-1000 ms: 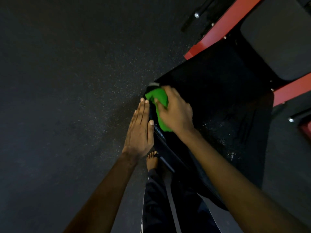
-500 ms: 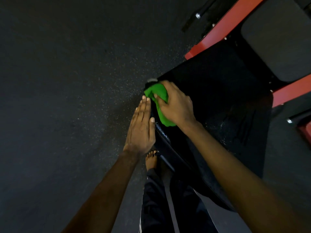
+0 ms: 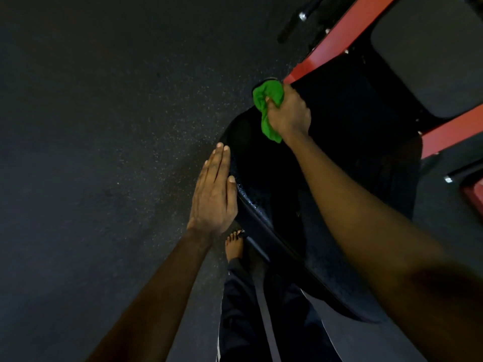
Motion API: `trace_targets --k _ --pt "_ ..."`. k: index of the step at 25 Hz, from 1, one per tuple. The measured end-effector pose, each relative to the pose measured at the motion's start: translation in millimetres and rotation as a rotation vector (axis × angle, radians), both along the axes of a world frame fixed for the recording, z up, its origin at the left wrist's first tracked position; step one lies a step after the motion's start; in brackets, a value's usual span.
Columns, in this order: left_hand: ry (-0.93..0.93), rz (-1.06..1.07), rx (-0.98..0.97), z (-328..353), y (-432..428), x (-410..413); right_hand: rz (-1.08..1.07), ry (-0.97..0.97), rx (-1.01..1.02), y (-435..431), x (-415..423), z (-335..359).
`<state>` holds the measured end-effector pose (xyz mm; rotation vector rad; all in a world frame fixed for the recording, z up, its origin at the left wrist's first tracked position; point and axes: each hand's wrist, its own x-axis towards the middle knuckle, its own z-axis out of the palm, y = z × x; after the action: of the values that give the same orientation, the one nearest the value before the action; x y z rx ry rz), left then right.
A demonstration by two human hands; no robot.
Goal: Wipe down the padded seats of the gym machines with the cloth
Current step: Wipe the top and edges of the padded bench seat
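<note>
Cloth [image 3: 268,100] is gripped in the curled fingers of the right hand [image 3: 290,114] and pressed at the far left corner of the seat [image 3: 347,105], just beside the red frame [image 3: 337,39]. Left hand [image 3: 213,194] is held flat along the seat's left edge, fingers straight and together. Open floor [image 3: 104,126] is seen leftward.
</note>
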<state>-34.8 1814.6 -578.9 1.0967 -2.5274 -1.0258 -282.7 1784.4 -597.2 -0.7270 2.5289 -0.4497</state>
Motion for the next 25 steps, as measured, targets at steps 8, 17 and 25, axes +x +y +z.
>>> trace_targets --k 8,17,25 --pt "0.178 0.222 0.125 4 -10 -10 0.224 -0.049 -0.132 93 90 61" --pt "0.231 0.251 0.2 14 -15 -5 0.42 -0.051 -0.162 77 101 71" --pt "0.202 0.26 0.288 17 -29 2 0.467 -0.061 -0.245 97 131 76"
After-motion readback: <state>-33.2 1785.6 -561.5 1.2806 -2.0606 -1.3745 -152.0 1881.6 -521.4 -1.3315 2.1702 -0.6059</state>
